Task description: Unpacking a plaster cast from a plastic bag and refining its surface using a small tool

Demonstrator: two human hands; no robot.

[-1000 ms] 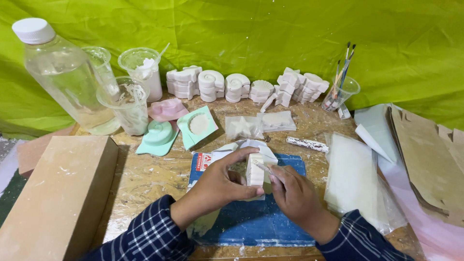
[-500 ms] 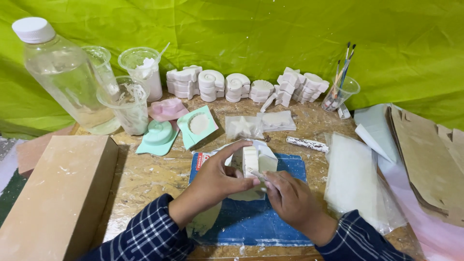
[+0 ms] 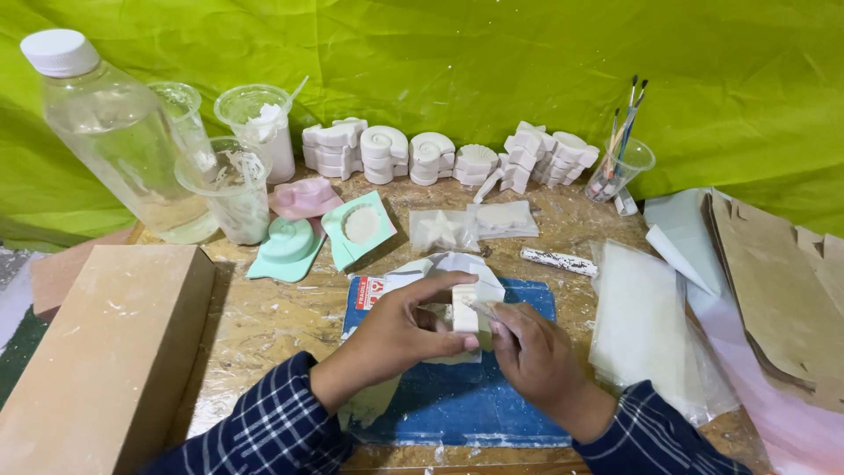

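Green cloth hangs behind our work, and under it a speckled wooden surface (image 3: 264, 325) carries everything within reach. We hold a small white plaster block (image 3: 466, 310) upright between both hands, raised just above a blue mat (image 3: 457, 396), which sits there, we judge, to catch dust and crumbs. Our left hand (image 3: 400, 334) wraps the block from its side, thumb and forefinger closed on it so it cannot turn. Our right hand (image 3: 532, 352) has its fingers pinched tight against the block's other face; whether they also grip a small tool we cannot tell. White paper (image 3: 440, 264) lies crumpled just beyond our fingertips.

Further out from the fingers stands a row of white shell-shaped casts (image 3: 440, 154), lined up on edge against the cloth, likely to dry. To the left of our fingers rest a mint mould (image 3: 286, 246), a pink mould (image 3: 306, 198), plastic cups (image 3: 233, 189) crusted white and a large water bottle (image 3: 114, 141). A cup of brushes (image 3: 620, 163) stands off to the right, with clear bags (image 3: 646, 317) stacked beside our right wrist.
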